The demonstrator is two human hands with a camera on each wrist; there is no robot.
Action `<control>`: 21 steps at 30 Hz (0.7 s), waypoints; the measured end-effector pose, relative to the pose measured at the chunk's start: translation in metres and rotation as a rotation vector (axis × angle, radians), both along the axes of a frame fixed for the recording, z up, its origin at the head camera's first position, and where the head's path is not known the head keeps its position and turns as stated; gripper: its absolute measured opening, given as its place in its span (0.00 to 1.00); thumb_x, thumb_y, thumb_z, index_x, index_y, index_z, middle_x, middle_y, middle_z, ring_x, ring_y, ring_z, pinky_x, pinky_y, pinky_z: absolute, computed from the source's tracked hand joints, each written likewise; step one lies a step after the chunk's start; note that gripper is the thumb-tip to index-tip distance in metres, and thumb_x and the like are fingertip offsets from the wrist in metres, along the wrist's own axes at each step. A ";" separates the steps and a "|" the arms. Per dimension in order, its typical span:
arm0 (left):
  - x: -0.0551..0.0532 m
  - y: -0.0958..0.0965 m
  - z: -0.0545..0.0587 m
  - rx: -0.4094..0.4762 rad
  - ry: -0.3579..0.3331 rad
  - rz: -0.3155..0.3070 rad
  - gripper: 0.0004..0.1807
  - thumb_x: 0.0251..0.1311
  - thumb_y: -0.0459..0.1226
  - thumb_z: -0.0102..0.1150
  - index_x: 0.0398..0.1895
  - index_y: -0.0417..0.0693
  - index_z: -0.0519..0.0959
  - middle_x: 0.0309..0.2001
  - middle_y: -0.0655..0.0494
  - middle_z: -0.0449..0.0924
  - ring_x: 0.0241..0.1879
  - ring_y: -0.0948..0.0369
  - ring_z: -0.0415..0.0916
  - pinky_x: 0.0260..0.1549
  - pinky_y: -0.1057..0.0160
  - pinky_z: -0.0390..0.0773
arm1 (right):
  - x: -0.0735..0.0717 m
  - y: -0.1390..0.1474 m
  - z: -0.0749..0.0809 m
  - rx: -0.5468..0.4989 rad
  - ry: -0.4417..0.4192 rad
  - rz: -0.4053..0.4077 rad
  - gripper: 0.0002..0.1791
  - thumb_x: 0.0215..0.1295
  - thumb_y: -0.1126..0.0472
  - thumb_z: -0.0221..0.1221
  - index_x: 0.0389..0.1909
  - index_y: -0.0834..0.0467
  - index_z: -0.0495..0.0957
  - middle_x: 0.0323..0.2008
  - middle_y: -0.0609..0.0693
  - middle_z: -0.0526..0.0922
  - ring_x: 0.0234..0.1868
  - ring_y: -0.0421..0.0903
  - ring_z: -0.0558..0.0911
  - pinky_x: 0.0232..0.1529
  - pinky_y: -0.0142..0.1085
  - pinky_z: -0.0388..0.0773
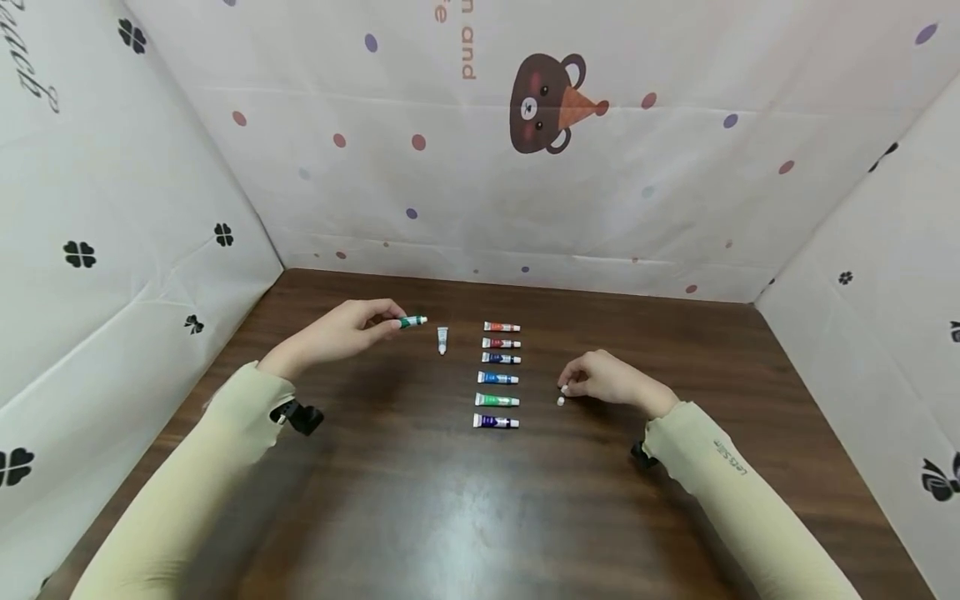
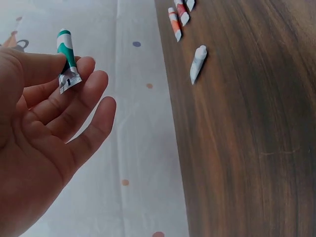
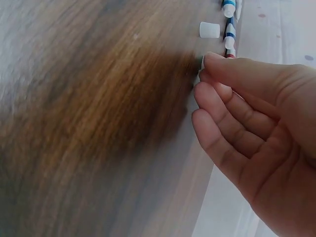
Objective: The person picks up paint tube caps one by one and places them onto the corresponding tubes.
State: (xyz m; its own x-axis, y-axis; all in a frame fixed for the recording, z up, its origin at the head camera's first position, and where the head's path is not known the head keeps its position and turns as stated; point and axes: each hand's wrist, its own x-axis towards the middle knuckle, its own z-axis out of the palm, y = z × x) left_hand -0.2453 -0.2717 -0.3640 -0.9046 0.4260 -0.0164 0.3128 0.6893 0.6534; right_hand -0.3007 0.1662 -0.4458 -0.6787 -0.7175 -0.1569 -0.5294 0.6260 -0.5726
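My left hand (image 1: 347, 332) pinches a small dark green paint tube (image 2: 65, 47) by its crimped end, between thumb and fingers, above the table's far left part. Just right of it lies a white paint tube (image 1: 442, 339), its nozzle end toward me. Over on the right, my right hand (image 1: 606, 381) is low over the table, thumb and fingertips pinching a tiny white cap (image 1: 564, 389) that the fingers mostly hide in the right wrist view. Another white cap (image 3: 210, 30) sits on the wood close to those fingertips.
Between the hands, several paint tubes lie in a column, from orange (image 1: 501, 327) at the far end to purple (image 1: 495, 422) nearest me, nozzle ends pointing right. The brown wooden table (image 1: 420, 508) meets patterned white cloth walls (image 1: 450, 192) at the back and sides.
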 end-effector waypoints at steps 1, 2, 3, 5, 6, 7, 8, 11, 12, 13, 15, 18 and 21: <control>0.002 0.000 0.000 -0.001 -0.003 -0.003 0.10 0.76 0.43 0.52 0.53 0.54 0.79 0.43 0.59 0.83 0.42 0.59 0.80 0.40 0.55 0.77 | 0.001 0.001 -0.002 -0.003 0.009 -0.007 0.05 0.69 0.64 0.63 0.42 0.56 0.86 0.35 0.43 0.85 0.33 0.40 0.78 0.37 0.37 0.75; 0.004 0.000 0.001 -0.001 -0.005 -0.005 0.10 0.76 0.43 0.52 0.53 0.54 0.79 0.43 0.59 0.83 0.41 0.59 0.79 0.40 0.55 0.77 | 0.002 0.003 -0.003 -0.005 0.022 -0.013 0.05 0.69 0.64 0.63 0.42 0.55 0.86 0.36 0.43 0.85 0.34 0.39 0.78 0.37 0.37 0.76; 0.006 0.000 0.001 -0.002 -0.006 -0.007 0.10 0.76 0.43 0.53 0.53 0.54 0.79 0.43 0.59 0.83 0.40 0.58 0.79 0.40 0.55 0.77 | 0.003 0.004 -0.004 -0.010 0.035 -0.016 0.05 0.70 0.64 0.63 0.42 0.55 0.87 0.37 0.43 0.86 0.35 0.39 0.80 0.38 0.38 0.77; 0.008 0.001 0.003 -0.005 0.000 -0.004 0.10 0.76 0.44 0.53 0.53 0.55 0.79 0.43 0.59 0.83 0.41 0.59 0.80 0.40 0.54 0.78 | 0.003 0.005 -0.002 -0.032 0.073 -0.025 0.06 0.70 0.63 0.63 0.43 0.55 0.87 0.39 0.44 0.87 0.38 0.41 0.82 0.41 0.40 0.78; 0.008 0.001 0.005 -0.007 0.007 -0.002 0.10 0.76 0.44 0.52 0.53 0.55 0.79 0.43 0.58 0.83 0.40 0.59 0.80 0.40 0.54 0.78 | 0.003 0.005 0.000 -0.047 0.092 -0.037 0.06 0.70 0.62 0.63 0.43 0.56 0.87 0.40 0.44 0.87 0.40 0.41 0.83 0.43 0.41 0.78; 0.009 0.002 0.006 -0.004 0.014 0.002 0.11 0.76 0.44 0.52 0.54 0.55 0.79 0.43 0.58 0.83 0.41 0.59 0.81 0.40 0.54 0.79 | 0.003 0.005 0.003 -0.068 0.107 -0.050 0.07 0.70 0.61 0.63 0.44 0.57 0.87 0.40 0.44 0.87 0.41 0.42 0.83 0.44 0.43 0.79; 0.008 0.003 0.007 0.000 0.021 0.004 0.11 0.76 0.45 0.52 0.54 0.55 0.79 0.43 0.58 0.83 0.42 0.59 0.81 0.41 0.54 0.79 | 0.002 0.003 0.007 -0.093 0.124 -0.066 0.08 0.71 0.60 0.63 0.45 0.57 0.87 0.41 0.44 0.88 0.43 0.43 0.84 0.45 0.44 0.79; 0.008 0.009 0.010 0.015 0.042 0.010 0.11 0.77 0.45 0.52 0.55 0.55 0.79 0.44 0.57 0.84 0.44 0.60 0.82 0.42 0.54 0.80 | 0.001 -0.005 0.022 -0.193 0.154 -0.126 0.11 0.71 0.56 0.63 0.47 0.57 0.87 0.42 0.44 0.88 0.44 0.43 0.84 0.45 0.46 0.80; 0.008 0.012 0.011 0.020 0.048 0.008 0.11 0.76 0.44 0.52 0.54 0.55 0.79 0.44 0.57 0.84 0.44 0.60 0.82 0.42 0.54 0.80 | 0.003 -0.010 0.027 -0.235 0.154 -0.150 0.12 0.71 0.55 0.63 0.48 0.56 0.86 0.43 0.44 0.88 0.44 0.43 0.84 0.45 0.45 0.80; 0.009 0.016 0.011 0.028 0.050 0.004 0.11 0.76 0.44 0.52 0.54 0.54 0.79 0.44 0.58 0.84 0.44 0.61 0.82 0.42 0.54 0.80 | 0.004 -0.015 0.032 -0.282 0.158 -0.171 0.12 0.71 0.53 0.63 0.49 0.54 0.86 0.44 0.44 0.87 0.44 0.42 0.84 0.45 0.44 0.79; 0.010 0.025 0.013 0.042 0.061 -0.013 0.10 0.76 0.42 0.52 0.54 0.53 0.79 0.44 0.58 0.84 0.44 0.62 0.82 0.42 0.55 0.79 | 0.010 -0.026 0.041 -0.389 0.159 -0.208 0.13 0.70 0.51 0.63 0.50 0.52 0.86 0.45 0.43 0.87 0.44 0.42 0.84 0.43 0.42 0.79; 0.013 0.041 0.017 0.066 0.092 -0.043 0.10 0.76 0.41 0.52 0.53 0.51 0.80 0.42 0.59 0.83 0.35 0.63 0.78 0.35 0.57 0.77 | 0.021 -0.044 0.056 -0.561 0.149 -0.246 0.15 0.69 0.48 0.64 0.51 0.50 0.86 0.47 0.43 0.87 0.46 0.42 0.83 0.43 0.39 0.79; 0.016 0.056 0.023 0.091 0.122 -0.067 0.10 0.76 0.41 0.52 0.52 0.52 0.80 0.39 0.59 0.82 0.24 0.62 0.68 0.28 0.59 0.71 | 0.033 -0.060 0.069 -0.688 0.130 -0.259 0.15 0.69 0.48 0.64 0.51 0.50 0.86 0.47 0.43 0.87 0.49 0.42 0.83 0.47 0.39 0.78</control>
State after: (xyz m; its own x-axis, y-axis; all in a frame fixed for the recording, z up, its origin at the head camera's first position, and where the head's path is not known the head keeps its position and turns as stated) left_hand -0.2298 -0.2154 -0.3409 -0.8667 0.4806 0.1336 0.4374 0.6037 0.6665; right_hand -0.2674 0.1062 -0.3768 -0.8219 -0.4393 0.3625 -0.5035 0.2628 -0.8231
